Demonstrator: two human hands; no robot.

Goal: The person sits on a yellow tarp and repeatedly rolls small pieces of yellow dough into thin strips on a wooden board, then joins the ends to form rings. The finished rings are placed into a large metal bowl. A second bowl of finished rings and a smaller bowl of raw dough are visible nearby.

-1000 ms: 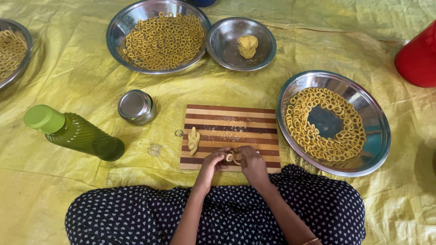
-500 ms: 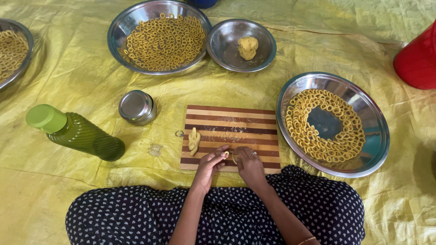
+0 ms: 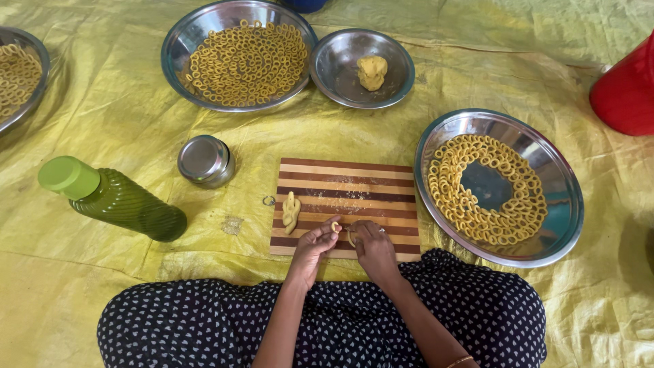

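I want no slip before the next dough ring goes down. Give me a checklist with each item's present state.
1. Dough strip pinched in left hand fingertips: ok.
2. Right hand on the striped wooden cutting board, at the strip's curled end: ok.
3. Ring fully closed: cannot tell, fingers cover it.
4. Spare dough piece on the board's left edge, apart from both hands: ok.
5. Steel tray on the right has bare space in the middle of its dough rings: ok.
6. Dough lump waiting in the small steel bowl: ok.
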